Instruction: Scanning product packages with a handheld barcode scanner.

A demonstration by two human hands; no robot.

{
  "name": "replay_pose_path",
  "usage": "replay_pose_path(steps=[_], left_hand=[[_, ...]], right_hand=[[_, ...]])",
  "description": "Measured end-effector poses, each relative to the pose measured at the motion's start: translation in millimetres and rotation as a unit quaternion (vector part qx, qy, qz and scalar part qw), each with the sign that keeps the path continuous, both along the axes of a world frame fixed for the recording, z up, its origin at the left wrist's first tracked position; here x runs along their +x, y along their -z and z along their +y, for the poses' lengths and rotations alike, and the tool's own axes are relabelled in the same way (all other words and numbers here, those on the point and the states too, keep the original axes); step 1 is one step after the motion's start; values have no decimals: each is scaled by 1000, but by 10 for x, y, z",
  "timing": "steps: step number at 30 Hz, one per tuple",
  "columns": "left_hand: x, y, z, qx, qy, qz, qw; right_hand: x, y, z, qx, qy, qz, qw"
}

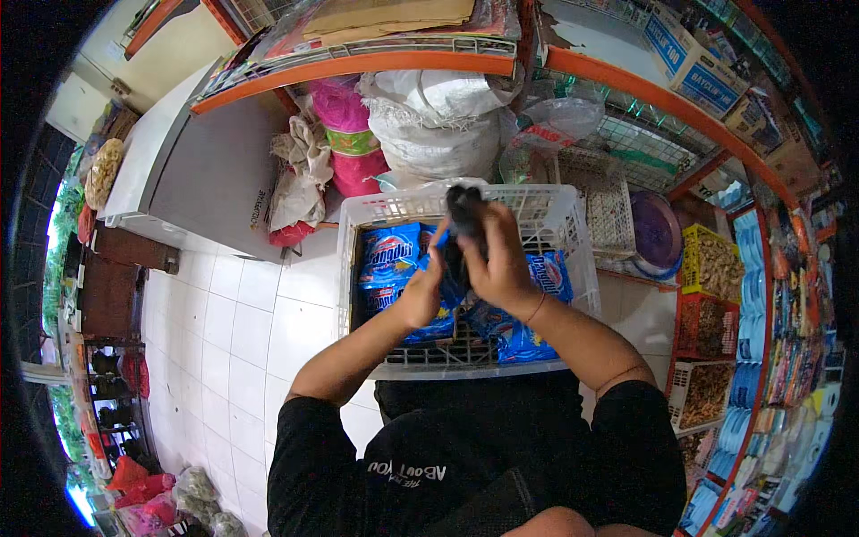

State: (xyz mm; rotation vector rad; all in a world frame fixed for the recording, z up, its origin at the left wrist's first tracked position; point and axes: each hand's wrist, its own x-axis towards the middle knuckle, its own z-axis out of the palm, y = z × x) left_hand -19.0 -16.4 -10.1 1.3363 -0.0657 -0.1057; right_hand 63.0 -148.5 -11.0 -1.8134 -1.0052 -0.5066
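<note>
In front of me stands a translucent white plastic crate (545, 196) with blue sachet packs (389, 255) in two groups, left and right. My left hand (423, 290) reaches over the left group and holds a blue sachet pack (451, 287) near the middle. A black hand-held tool (466, 209), blurred, sits in the grip of my right hand (500, 258). Its shape resembles a price labelling gun, but the blur hides detail. The tool is close to the held pack; whether they touch cannot be made out. More blue packs (527, 344) lie below my right wrist.
White woven sacks (439, 127) and a pink bundle (352, 158) lie beyond the crate, under an orange-framed shelf (362, 65). A grey cabinet (215, 168) stands left on the tiled floor (231, 322). Right are a purple basin (654, 231) and stacked crates (704, 329) of produce.
</note>
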Motion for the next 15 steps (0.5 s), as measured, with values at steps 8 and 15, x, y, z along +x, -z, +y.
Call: replay_pose_path(steps=[8,15], left_hand=[[164,53,64,-138,-115,-63,982],[148,-59,306,-142,-218,-17,965]], right_hand=[[-271,262,-32,-89,-20,23,996],[-222,151,-43,-93,-217,91,967]])
